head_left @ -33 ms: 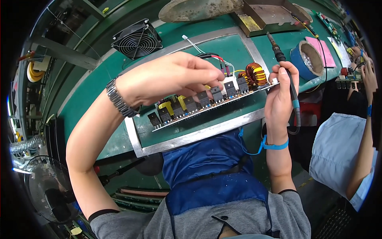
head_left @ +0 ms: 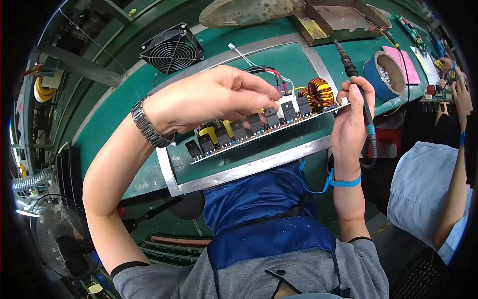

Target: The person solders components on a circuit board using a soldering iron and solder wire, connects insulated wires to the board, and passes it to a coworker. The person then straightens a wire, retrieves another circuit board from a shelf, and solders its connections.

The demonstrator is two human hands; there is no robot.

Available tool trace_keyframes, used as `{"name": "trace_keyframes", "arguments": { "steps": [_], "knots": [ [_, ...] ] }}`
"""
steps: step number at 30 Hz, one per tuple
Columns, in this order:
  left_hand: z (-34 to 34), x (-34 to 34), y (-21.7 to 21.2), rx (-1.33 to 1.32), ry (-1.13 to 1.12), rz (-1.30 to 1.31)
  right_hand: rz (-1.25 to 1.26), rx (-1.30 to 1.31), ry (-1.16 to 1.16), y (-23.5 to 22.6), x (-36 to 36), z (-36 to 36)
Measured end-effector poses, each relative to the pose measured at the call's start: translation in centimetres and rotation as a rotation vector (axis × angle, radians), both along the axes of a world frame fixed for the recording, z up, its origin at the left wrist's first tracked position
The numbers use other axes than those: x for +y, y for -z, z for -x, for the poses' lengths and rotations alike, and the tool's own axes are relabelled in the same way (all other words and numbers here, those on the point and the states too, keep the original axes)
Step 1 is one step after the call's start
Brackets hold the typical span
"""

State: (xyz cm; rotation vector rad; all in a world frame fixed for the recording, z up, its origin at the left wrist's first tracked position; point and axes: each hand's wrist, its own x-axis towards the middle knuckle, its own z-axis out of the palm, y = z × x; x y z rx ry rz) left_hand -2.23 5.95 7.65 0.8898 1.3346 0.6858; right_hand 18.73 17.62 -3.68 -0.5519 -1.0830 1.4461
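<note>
A circuit board [head_left: 264,135] is tilted up on edge above the green bench, its row of black transistors [head_left: 255,122] facing me. My left hand [head_left: 214,97] reaches over it from the left, thumb and fingers drawn together among the parts beside a white connector [head_left: 288,103]; some fingertips are hidden behind the transistors. My right hand [head_left: 348,127] grips the board's right end, near a copper-wound coil [head_left: 320,93]. The same hand holds a soldering iron [head_left: 348,65], tip pointing up and away. Red, black and white wires [head_left: 269,71] rise behind the board.
A black fan [head_left: 172,52] stands at the back left. A metal tray [head_left: 343,25] lies at the back, and a round blue tub [head_left: 371,74] sits right, beside a pink sheet [head_left: 403,65]. A metal strip [head_left: 254,166] edges the bench. Another person's hand [head_left: 462,92] works far right.
</note>
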Motion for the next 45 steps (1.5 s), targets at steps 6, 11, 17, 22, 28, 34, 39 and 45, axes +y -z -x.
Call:
{"name": "trace_keyframes", "arguments": {
  "steps": [6, 11, 17, 22, 28, 34, 39, 45],
  "knots": [
    [0.7, -0.4, 0.6, -0.025, 0.05, -0.043, 0.005, 0.009, -0.006, 0.0, 0.0, 0.0],
    [0.6, -1.0, 0.7, 0.017, 0.031, -0.074, -0.001, 0.014, -0.039, 0.2, 0.1, 0.2],
    [1.1, -1.4, -0.5, -0.191, -0.07, 0.076, -0.012, 0.02, -0.033, 0.5, 0.2, -0.3],
    [2.0, -3.7, -1.2, 0.272, 0.032, 0.017, -0.008, 0.012, -0.037, 0.4, 0.1, -0.4],
    [3.9, -6.3, -0.3, 0.196, 0.144, -0.021, -0.004, -0.016, 0.004, 0.1, -0.1, 0.1],
    [4.0, -6.6, 0.8, 0.098, 0.075, -0.046, 0.002, -0.006, 0.011, 0.1, -0.1, 0.0],
    [3.2, -7.2, 0.2, 0.166, -0.014, -0.134, -0.012, -0.004, -0.016, 0.5, 0.1, -0.2],
    [3.5, -7.0, -0.2, 0.571, -0.27, -0.594, -0.026, 0.0, -0.05, 0.4, -0.1, -0.7]
  ]
}}
